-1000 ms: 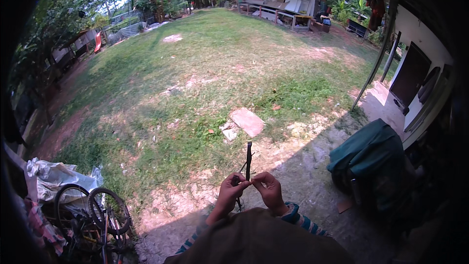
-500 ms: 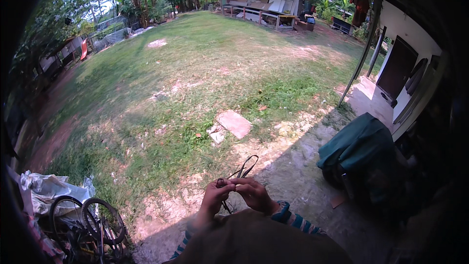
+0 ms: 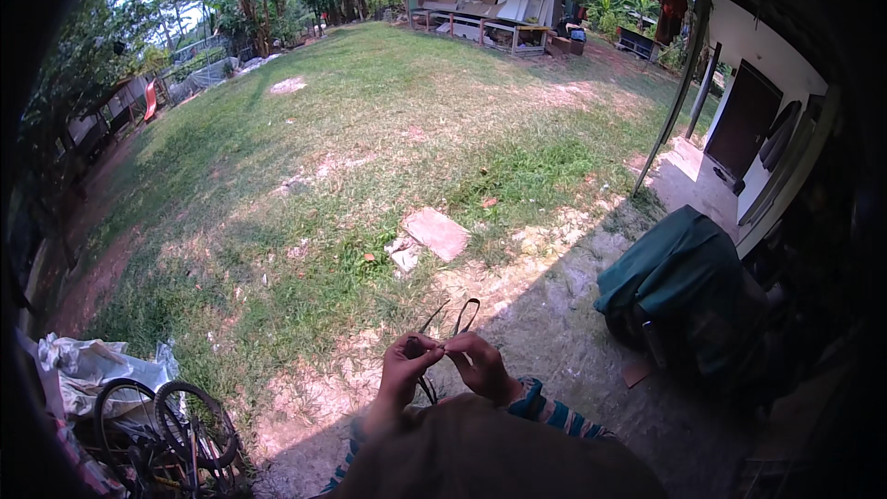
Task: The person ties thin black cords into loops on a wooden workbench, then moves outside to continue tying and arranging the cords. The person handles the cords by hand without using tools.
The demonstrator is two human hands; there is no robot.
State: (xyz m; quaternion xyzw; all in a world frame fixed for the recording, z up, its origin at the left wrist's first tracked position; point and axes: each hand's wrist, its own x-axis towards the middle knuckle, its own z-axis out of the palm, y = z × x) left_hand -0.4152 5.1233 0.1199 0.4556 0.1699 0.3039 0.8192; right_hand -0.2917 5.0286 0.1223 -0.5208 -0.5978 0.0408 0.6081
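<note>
My left hand (image 3: 403,373) is closed, its thumb and fingers pinching a thin black strap (image 3: 468,315) in front of my body. Fingertips of my right hand (image 3: 481,369) meet the left ones and pinch at the same spot, where the small piece between them is too hidden to make out. Above the hands the strap rises in a narrow loop, with a loose end leaning apart from it on the left. More of the strap hangs below, between my wrists. Striped blue and white sleeves show at both forearms.
Bicycle wheels (image 3: 196,425) and crumpled plastic sheeting (image 3: 92,362) lie at lower left. A bulky thing under a dark green cover (image 3: 673,263) stands on the right. Ahead, a flat slab (image 3: 436,233) rests on the grass, with an open shed (image 3: 480,9) far behind.
The strap's loop has turned more upright and narrower, and its loose end now stands apart to the left. My right fingers have lifted and bent more. The view has shifted slightly.
</note>
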